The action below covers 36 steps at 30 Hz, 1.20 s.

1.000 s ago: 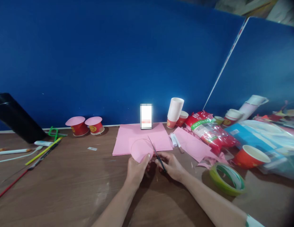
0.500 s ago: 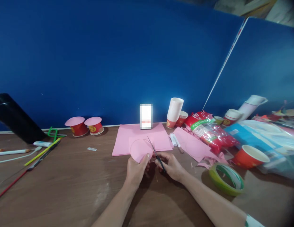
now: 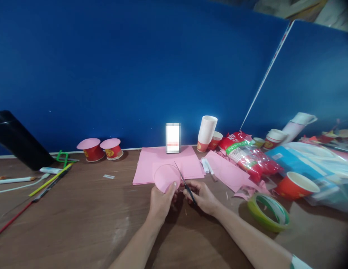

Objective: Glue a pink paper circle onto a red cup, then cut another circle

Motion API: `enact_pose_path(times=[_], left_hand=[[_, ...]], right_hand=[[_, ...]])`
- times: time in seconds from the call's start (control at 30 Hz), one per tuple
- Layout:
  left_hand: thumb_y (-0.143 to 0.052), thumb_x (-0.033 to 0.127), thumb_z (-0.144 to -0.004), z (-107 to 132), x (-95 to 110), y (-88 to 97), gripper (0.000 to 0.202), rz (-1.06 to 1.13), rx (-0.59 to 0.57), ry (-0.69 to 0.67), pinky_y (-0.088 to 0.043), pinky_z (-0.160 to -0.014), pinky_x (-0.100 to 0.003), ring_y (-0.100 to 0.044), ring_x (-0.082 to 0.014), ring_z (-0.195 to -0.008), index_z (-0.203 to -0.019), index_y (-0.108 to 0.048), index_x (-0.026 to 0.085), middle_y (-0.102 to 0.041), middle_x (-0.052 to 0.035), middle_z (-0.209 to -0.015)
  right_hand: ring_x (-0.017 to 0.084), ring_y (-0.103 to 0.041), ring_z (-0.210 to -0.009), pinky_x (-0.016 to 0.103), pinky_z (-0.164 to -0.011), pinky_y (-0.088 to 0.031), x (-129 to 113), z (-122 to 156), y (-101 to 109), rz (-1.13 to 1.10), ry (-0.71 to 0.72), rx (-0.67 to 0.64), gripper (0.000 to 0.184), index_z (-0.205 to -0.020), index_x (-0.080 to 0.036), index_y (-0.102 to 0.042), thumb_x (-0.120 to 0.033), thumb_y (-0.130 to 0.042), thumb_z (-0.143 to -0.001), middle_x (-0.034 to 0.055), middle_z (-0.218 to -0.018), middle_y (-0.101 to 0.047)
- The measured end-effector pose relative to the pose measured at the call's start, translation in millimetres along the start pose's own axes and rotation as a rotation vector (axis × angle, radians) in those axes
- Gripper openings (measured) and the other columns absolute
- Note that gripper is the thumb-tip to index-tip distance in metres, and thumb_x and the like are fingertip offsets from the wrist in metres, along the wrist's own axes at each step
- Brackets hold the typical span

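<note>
Pinching pink paper [image 3: 165, 177] thumb-to-finger in the left hand [image 3: 162, 201], over the near edge of the pink stack [image 3: 147, 159]; gripping scissors [image 3: 190, 193] in a curled right hand [image 3: 204, 198]. Could stray off the curved line [image 3: 165, 165] through a loose pinch.

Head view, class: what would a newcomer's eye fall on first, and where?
Probably the bright white screen, standing at mid-picture on the pink sheets before the blue wall. Just nearer, the left hand holds a pink paper piece and the right hand holds dark scissors. Further right, a shiny red packet stands out.
</note>
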<state>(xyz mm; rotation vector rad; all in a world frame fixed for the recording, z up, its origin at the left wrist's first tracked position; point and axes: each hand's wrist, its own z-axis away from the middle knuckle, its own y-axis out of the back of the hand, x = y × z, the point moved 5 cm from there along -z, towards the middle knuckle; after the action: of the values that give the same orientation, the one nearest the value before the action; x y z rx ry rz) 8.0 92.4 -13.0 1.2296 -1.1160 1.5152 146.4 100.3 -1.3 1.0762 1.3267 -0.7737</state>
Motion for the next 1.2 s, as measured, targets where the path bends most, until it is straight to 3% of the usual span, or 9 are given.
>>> enact_pose_path(times=[1.2], left_hand=[[-0.065,0.038,-0.059,0.7,2.1,0.8,0.031,0.001,0.018,-0.008,-0.038,-0.034,-0.02,-0.047,-0.0104,-0.034,-0.059,-0.063,0.007,-0.054,-0.0016,-0.04]], right_hand=[[0.008,-0.044,-0.049,0.019,-0.046,-0.038,-0.2,0.5,0.8,0.017,0.001,-0.003,0.034,-0.1,-0.013,-0.058,-0.035,-0.057,-0.074,-0.0012,-0.06,-0.052]])
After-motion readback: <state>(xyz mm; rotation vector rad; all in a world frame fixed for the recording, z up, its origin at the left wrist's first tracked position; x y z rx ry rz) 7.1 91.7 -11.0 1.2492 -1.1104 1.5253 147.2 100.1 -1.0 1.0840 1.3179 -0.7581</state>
